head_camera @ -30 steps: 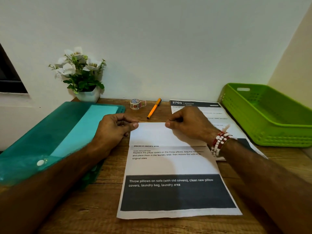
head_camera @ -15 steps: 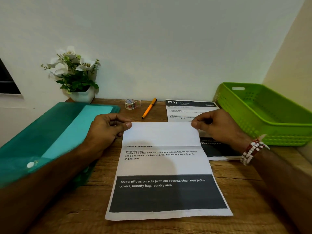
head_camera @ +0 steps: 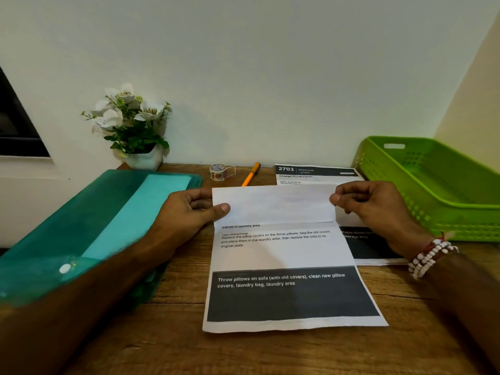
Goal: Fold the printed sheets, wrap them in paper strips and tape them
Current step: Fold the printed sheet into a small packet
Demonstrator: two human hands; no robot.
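Hands meet on one printed sheet [head_camera: 284, 253] lying at the middle of the wooden desk [head_camera: 176, 334], its near edge toward the person. The far part of it is folded over toward them, blank side up. The left hand [head_camera: 186, 215] pinches the flap's left end, thumb on top and fingers curled beneath. The right hand [head_camera: 373, 207] pinches the right end the same way (a bead bracelet sits on that wrist).

A second printed sheet [head_camera: 313, 174] lies partly under the first, toward the far right. Along the far edge are a tape roll [head_camera: 219, 172] and an orange pen [head_camera: 251, 175] – near each other, not touching. A green basket [head_camera: 446, 228] fills the far right corner, a teal folder [head_camera: 94, 220] covers the left edge, and a flower pot [head_camera: 144, 159] stands at the far left corner.
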